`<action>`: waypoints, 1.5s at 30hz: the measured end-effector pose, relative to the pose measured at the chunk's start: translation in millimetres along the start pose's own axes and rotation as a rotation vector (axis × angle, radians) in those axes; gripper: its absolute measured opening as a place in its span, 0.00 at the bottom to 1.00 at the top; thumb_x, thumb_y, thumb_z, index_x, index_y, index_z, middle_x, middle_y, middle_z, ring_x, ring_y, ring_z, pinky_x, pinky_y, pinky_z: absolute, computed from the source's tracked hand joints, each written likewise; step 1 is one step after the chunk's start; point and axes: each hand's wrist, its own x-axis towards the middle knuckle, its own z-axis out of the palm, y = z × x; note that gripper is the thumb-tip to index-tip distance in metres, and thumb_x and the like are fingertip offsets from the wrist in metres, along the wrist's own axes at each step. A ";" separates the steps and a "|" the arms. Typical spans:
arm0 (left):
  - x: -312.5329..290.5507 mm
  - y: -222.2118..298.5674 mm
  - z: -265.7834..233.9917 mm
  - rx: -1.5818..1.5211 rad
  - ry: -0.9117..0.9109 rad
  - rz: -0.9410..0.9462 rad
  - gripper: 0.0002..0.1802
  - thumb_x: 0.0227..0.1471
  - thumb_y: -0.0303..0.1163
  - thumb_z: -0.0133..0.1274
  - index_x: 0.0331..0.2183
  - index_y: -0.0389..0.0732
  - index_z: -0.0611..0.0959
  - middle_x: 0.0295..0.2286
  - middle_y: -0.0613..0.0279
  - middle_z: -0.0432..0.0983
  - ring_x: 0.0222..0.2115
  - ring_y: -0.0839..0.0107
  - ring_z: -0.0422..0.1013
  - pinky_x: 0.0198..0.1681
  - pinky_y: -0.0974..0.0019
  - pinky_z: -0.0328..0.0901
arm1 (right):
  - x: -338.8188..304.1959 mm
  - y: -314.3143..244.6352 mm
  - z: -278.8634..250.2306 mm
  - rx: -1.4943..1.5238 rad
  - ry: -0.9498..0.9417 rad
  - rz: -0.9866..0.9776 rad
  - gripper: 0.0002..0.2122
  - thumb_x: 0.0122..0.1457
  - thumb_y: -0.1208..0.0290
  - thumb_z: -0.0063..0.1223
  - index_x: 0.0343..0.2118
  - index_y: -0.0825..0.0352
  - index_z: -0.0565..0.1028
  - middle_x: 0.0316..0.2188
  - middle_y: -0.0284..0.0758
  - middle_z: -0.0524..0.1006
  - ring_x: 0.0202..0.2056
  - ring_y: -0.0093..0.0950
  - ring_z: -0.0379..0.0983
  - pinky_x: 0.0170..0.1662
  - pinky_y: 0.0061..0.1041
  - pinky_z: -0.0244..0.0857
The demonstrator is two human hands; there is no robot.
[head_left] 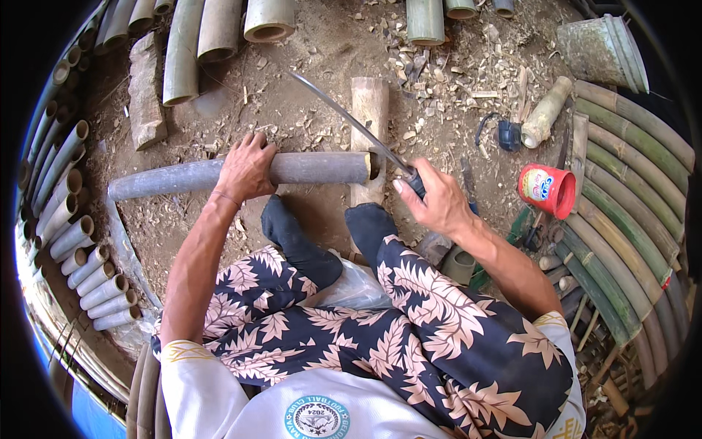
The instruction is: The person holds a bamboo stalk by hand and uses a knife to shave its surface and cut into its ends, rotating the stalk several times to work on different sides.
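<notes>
Across the ground in front of me lies a grey-brown bamboo pole (314,167), its cut right end resting on a pale wooden block (369,110). My left hand (247,167) is wrapped over the pole near its middle. In my right hand (439,196), closed round a dark handle, is a long knife (347,115) with a thin, slightly curved blade. The blade slants up and left above the block, just past the pole's cut end. My dark-socked feet are close to the near side of the pole.
Bamboo tubes (102,285) are stacked at left, more (219,29) at the far side. Split green bamboo (621,183) lies at right beside a red container (547,191) and a short bamboo piece (547,113). A bucket (603,51) and a stone-like block (148,91) stand farther off; chips litter the dirt.
</notes>
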 end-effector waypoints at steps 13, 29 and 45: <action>-8.6 2.4 8.7 -0.047 0.028 -0.010 0.24 0.31 0.34 0.64 0.36 0.44 0.77 0.32 0.54 0.78 0.38 0.51 0.76 0.42 0.51 0.71 | -4.1 -18.1 4.6 0.091 0.250 -0.321 0.14 0.64 0.62 0.53 0.35 0.70 0.69 0.20 0.43 0.73 0.18 0.36 0.74 0.20 0.35 0.68; -17.9 11.0 37.7 0.101 0.427 0.033 0.32 0.37 0.33 0.64 0.48 0.44 0.75 0.36 0.62 0.74 0.41 0.61 0.71 0.49 0.55 0.65 | -9.7 43.2 16.4 -0.328 -0.199 0.112 0.16 0.62 0.63 0.54 0.42 0.71 0.68 0.19 0.48 0.76 0.18 0.46 0.75 0.24 0.40 0.71; -109.1 -27.9 -112.3 -0.098 -0.292 -0.220 0.41 0.32 0.38 0.71 0.50 0.39 0.73 0.44 0.50 0.75 0.46 0.52 0.73 0.49 0.54 0.69 | -117.4 77.5 -4.6 -0.037 0.621 0.347 0.13 0.59 0.65 0.59 0.40 0.69 0.73 0.24 0.41 0.74 0.26 0.40 0.73 0.32 0.37 0.65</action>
